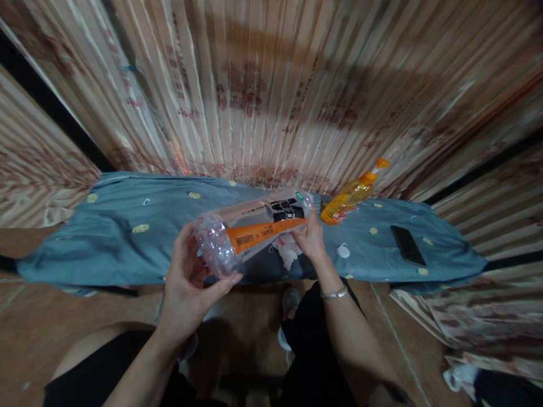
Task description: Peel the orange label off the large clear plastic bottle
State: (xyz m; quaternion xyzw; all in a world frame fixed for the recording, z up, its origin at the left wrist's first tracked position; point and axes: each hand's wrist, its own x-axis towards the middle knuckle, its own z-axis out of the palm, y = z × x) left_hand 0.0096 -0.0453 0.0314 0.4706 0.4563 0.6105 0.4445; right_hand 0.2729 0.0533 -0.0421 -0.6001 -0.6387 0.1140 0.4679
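Note:
A large clear plastic bottle with an orange and black label lies sideways in the air between my hands, tilted up toward the right. My left hand cups its ribbed base, thumb underneath. At the other end, my right hand grips the bottle near its narrower part, and the fingers behind are partly hidden. Below the bottle, a crumpled white tissue is on the blue cloth, beside my right hand.
A blue patterned cloth covers the narrow table. A yellow pump bottle stands right of my hands, with a dark phone farther right. Pleated curtains hang behind, and a small white round item lies near the front edge.

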